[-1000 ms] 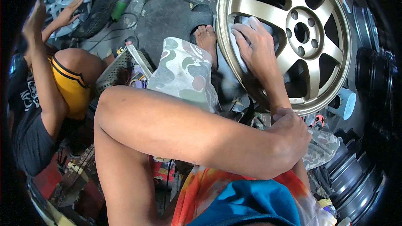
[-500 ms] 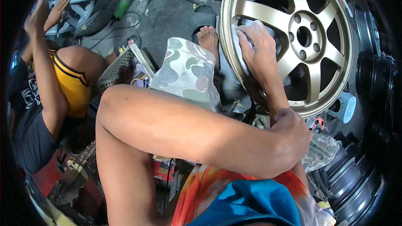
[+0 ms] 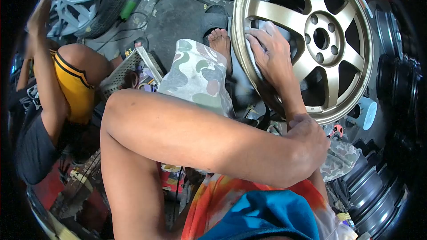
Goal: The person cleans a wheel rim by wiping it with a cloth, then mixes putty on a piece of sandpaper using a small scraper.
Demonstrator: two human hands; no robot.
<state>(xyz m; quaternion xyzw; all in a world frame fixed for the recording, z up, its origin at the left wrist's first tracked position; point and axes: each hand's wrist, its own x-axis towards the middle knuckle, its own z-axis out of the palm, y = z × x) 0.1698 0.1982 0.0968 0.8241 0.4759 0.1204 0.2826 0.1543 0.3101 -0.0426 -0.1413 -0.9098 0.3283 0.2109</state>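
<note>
A gold multi-spoke wheel rim (image 3: 331, 84) stands tilted in front of me. My right hand (image 3: 270, 51) presses a pale cloth (image 3: 250, 51) against the inner side of its outer ring, in the gap between two spokes. The fingers are bent over the cloth, part of which shows behind the knuckles. Across my body reaches my left arm, and my left hand (image 3: 309, 135) is closed around my right forearm (image 3: 291, 98). Its fingertips are mostly hidden.
At left sits another person (image 3: 73, 86) in yellow shorts, near a grey wheel with tyre (image 3: 113, 6). A green-and-grey power tool (image 3: 133, 2), a basket of items (image 3: 116, 80), a light blue bucket (image 3: 367, 113) and stacked dark rims (image 3: 376, 195) lie around.
My right hand has slid slightly left and up along the rim with the cloth. At left, the other person's second hand has dropped away from the grey wheel.
</note>
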